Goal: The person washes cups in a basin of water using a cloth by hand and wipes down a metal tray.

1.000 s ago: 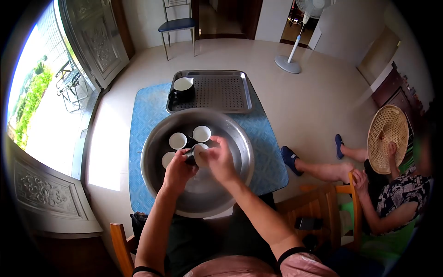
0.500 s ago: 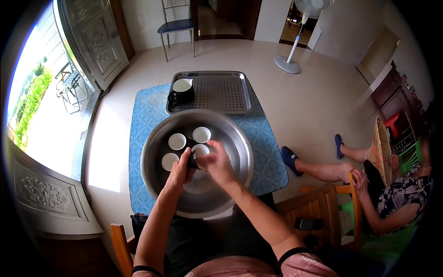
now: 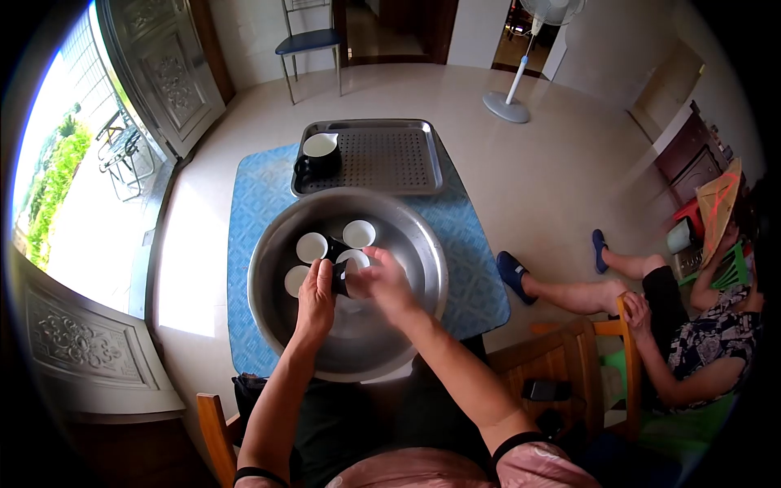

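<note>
A small black cup is held on its side over a wide metal basin. My left hand is closed around the cup from the left. At the cup's mouth is my right hand, touching it; its fingers are smeared by motion and partly hidden. Several more cups with white insides stand in the basin, among them an upper-left cup, an upper-right cup and one at the left. Another white-lined cup is partly covered by my right hand.
Behind the basin, a perforated metal tray carries a black pitcher with a white inside. Both rest on a blue-patterned table. A seated person is at the right beside a wooden chair. A fan stands farther back.
My hands stay at the cup, with the right hand moving slightly at its mouth. At the right, the seated person's woven fan has swung and tilted to the right.
</note>
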Available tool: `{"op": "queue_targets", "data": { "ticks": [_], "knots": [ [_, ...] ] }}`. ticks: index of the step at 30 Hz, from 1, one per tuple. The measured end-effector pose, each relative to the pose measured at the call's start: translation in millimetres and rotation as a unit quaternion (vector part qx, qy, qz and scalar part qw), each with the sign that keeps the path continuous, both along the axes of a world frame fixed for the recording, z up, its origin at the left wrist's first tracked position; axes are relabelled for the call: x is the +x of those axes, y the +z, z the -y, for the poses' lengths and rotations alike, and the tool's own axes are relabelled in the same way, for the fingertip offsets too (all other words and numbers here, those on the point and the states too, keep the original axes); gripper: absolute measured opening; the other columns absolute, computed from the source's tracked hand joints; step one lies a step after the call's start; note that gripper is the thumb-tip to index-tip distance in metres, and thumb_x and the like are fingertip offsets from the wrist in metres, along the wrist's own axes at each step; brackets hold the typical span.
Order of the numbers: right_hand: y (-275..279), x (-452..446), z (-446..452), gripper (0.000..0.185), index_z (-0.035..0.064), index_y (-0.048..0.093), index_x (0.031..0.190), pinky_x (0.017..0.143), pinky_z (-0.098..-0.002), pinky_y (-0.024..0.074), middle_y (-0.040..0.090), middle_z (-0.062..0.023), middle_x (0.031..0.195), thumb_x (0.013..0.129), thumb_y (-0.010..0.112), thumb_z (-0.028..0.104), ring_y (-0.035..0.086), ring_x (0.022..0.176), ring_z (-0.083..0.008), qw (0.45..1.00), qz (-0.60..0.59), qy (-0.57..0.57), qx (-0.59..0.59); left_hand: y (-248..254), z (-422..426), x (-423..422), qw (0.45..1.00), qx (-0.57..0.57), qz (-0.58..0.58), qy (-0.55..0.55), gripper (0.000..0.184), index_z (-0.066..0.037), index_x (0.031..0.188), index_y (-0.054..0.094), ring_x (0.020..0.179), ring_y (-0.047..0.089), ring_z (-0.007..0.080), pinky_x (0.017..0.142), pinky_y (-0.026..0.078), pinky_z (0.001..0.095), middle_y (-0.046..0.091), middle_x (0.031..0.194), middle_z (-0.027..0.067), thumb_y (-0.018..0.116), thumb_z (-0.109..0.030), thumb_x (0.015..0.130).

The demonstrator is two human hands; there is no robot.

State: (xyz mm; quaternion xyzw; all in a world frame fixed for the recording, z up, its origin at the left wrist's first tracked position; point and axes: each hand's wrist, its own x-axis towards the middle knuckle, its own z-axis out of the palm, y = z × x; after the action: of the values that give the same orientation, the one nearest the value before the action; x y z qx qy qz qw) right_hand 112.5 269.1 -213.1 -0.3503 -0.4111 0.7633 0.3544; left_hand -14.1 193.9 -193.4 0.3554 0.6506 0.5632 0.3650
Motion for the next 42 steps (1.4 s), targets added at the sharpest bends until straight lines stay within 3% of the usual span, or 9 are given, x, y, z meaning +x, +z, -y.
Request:
{"op": "queue_targets", "data": {
  "ticks": [6, 12, 15, 18, 21, 25, 29, 38, 42],
  "knots": [
    [1.3, -1.5, 1.6, 0.060, 0.0035, 0.042, 0.130, 0.070, -0.0245, 0.0499, 0.061, -0.0047, 0.086, 0.080, 0.074, 0.003, 0.061, 0.079, -0.0106, 0.979, 0.058, -0.035, 0.191, 12.6, -1.1, -6.2, 0.963, -0.193, 0.185, -0.029, 0.057, -0.010, 0.087, 0.059, 0.043, 0.033, 0.0081, 0.041, 0.023, 0.0246, 0.041, 0.057, -0.0027, 0.036, -0.062, 0.096],
    [25.1, 3.2, 9.6, 0.042, 0.0036, 0.054, 0.122, 0.081, -0.0281, 0.0527, 0.064, -0.0076, 0.107, 0.083, 0.068, -0.001, 0.065, 0.091, -0.0146, 0.909, 0.130, -0.041, 0.394, 5.3, 4.5, -13.2, 0.922, -0.213, 0.291, -0.140, 0.049, -0.016, 0.084, 0.052, 0.041, 0.027, 0.0057, 0.038, 0.017, 0.0222, 0.039, 0.058, -0.0043, 0.038, -0.062, 0.095],
    [25.1, 1.2, 9.3, 0.044, 0.0112, 0.059, 0.121, 0.072, -0.0291, 0.0523, 0.064, -0.0084, 0.094, 0.079, 0.069, 0.000, 0.067, 0.087, -0.0203, 0.885, 0.095, -0.060, 0.453, -11.1, 6.1, -22.0, 0.901, -0.208, 0.317, -0.209, 0.049, -0.017, 0.087, 0.052, 0.041, 0.027, 0.0061, 0.038, 0.016, 0.0220, 0.040, 0.060, -0.0038, 0.038, -0.063, 0.094],
    [30.4, 7.0, 9.9, 0.041, 0.0050, 0.057, 0.122, 0.084, -0.0294, 0.0527, 0.062, -0.0097, 0.117, 0.083, 0.067, -0.003, 0.065, 0.095, -0.0182, 0.896, 0.108, -0.003, 0.431, -7.2, 6.7, -16.8, 0.913, -0.190, 0.309, -0.188, 0.050, -0.016, 0.086, 0.054, 0.042, 0.031, 0.0069, 0.039, 0.019, 0.0226, 0.042, 0.060, -0.0029, 0.039, -0.064, 0.093],
    [21.3, 2.5, 7.7, 0.033, 0.0041, 0.060, 0.117, 0.076, -0.0284, 0.0533, 0.065, -0.0105, 0.109, 0.085, 0.067, 0.002, 0.067, 0.090, -0.0177, 0.913, 0.098, -0.036, 0.395, 8.5, 5.1, -1.7, 0.955, -0.203, 0.209, -0.052, 0.053, -0.013, 0.088, 0.057, 0.043, 0.038, 0.0088, 0.040, 0.026, 0.0230, 0.043, 0.056, -0.0024, 0.035, -0.061, 0.097],
    [-2.5, -0.6, -2.1, 0.025, -0.0006, 0.061, 0.110, 0.066, -0.0262, 0.0526, 0.069, -0.0088, 0.100, 0.088, 0.067, 0.008, 0.068, 0.083, -0.0147, 0.959, 0.022, -0.011, 0.282, -4.2, 7.2, -6.0, 0.977, -0.139, 0.155, -0.044, 0.054, -0.008, 0.091, 0.059, 0.045, 0.042, 0.0097, 0.041, 0.030, 0.0243, 0.048, 0.059, -0.0002, 0.041, -0.059, 0.096],
    [-12.9, 5.0, -3.5, 0.018, 0.0013, 0.063, 0.104, 0.067, -0.0249, 0.0507, 0.068, -0.0053, 0.089, 0.090, 0.065, 0.013, 0.064, 0.078, -0.0113, 0.985, 0.111, 0.098, 0.094, -0.9, 4.0, -1.1, 0.996, -0.084, 0.021, 0.000, 0.046, -0.004, 0.089, 0.060, 0.048, 0.047, 0.0113, 0.045, 0.036, 0.0274, 0.049, 0.059, 0.0020, 0.047, -0.047, 0.099],
    [-38.2, 10.2, 8.7, 0.022, -0.0024, 0.061, 0.102, 0.069, -0.0383, 0.0521, 0.068, -0.0139, 0.078, 0.080, 0.060, 0.000, 0.067, 0.076, -0.0281, 0.806, 0.392, 0.036, 0.443, 1.6, 9.9, 0.7, 0.925, -0.164, -0.341, -0.042, 0.042, -0.004, 0.090, 0.062, 0.080, 0.063, 0.0409, 0.069, 0.046, 0.0471, 0.066, 0.078, 0.0179, 0.056, -0.045, 0.092],
    [-16.4, 10.0, 21.4, 0.014, 0.0015, 0.064, 0.083, 0.075, -0.0447, 0.0523, 0.067, -0.0184, 0.083, 0.084, 0.051, 0.007, 0.063, 0.083, -0.0360, 0.741, 0.480, -0.013, 0.469, -6.4, 10.9, 0.9, 0.909, -0.162, -0.378, -0.065, 0.042, -0.003, 0.092, 0.061, 0.085, 0.063, 0.0398, 0.071, 0.047, 0.0480, 0.066, 0.086, 0.0182, 0.058, -0.045, 0.090]
  ]
}}
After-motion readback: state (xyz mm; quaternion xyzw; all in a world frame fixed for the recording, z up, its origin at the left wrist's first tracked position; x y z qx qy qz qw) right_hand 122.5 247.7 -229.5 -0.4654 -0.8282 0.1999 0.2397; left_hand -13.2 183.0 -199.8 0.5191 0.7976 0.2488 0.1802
